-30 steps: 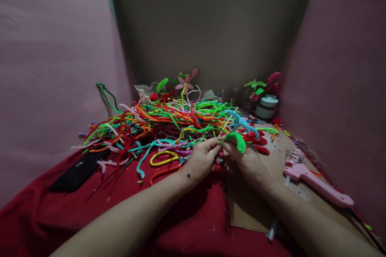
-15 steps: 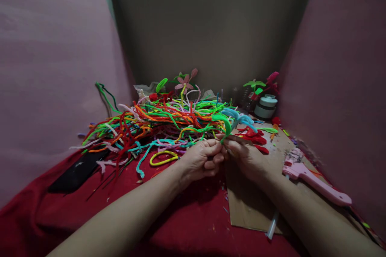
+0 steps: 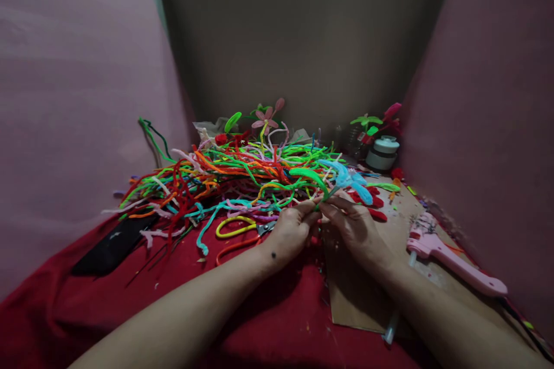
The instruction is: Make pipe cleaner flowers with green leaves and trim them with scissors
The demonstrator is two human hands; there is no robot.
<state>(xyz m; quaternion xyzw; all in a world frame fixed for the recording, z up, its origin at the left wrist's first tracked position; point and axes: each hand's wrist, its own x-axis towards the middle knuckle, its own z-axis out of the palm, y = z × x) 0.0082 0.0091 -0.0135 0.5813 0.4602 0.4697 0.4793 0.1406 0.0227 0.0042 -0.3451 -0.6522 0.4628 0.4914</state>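
My left hand (image 3: 296, 229) and my right hand (image 3: 352, 225) meet over the near edge of the cardboard, both closed on one pipe-cleaner flower. Its light blue petals (image 3: 344, 176) spread above my right hand. A bright green pipe-cleaner leaf (image 3: 312, 174) curves up and left from the stem at my fingertips. Most of the stem is hidden by my fingers. Just left of my left hand, scissors (image 3: 237, 228) with one yellow and one red handle loop lie on the red cloth, partly covered by my wrist.
Tangled colourful pipe cleaners (image 3: 242, 167) pile up behind my hands. A pink glue gun (image 3: 450, 259) rests on the cardboard (image 3: 355, 300) at right. A black phone-like slab (image 3: 112, 245) lies left on the red cloth (image 3: 173, 294). A pale jar (image 3: 382, 153) stands at the back right.
My left wrist has turned and the scissors show more. The green leaf has swung to the left, and the blue petals have tilted to face me more.
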